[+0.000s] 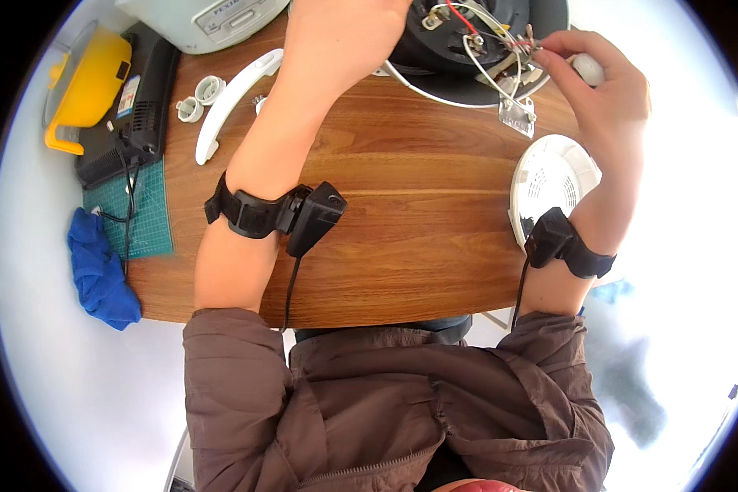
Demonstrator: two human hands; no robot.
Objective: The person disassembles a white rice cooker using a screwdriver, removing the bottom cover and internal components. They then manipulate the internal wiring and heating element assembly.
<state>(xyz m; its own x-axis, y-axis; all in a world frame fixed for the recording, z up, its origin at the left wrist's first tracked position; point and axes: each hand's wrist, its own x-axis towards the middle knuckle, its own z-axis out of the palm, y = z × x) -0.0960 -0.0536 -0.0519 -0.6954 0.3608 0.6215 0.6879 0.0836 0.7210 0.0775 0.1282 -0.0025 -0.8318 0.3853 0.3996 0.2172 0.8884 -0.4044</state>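
Both hands reach across the bench (410, 213): far right, the right hand (611, 88) pinches wiring (515, 43) at an opened appliance (444, 54). The left hand (348, 31) has its fingers cut off, so I cannot tell its grip.

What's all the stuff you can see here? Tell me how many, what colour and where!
opened appliance: one, dark inside, top
wires: several, white and red, inside it
metal plate: one, silver, at its rim
pale round thing: one, whitish, at right hand; unclear what
vented cover: one, white, right
curved handle: one, white, left
small round parts: two, white, beside handle
big appliance: one, pale, top left
vented box: one, black, left
container: one, yellow, far left
mat: one, green, left
cloth: one, blue, left edge
table: one, brown, middle
wrist devices: two, black, forearms
jacket: one, brown, bottom
left hand: one, top edge, partly cut off
right hand: one, top right, fingertips at wires
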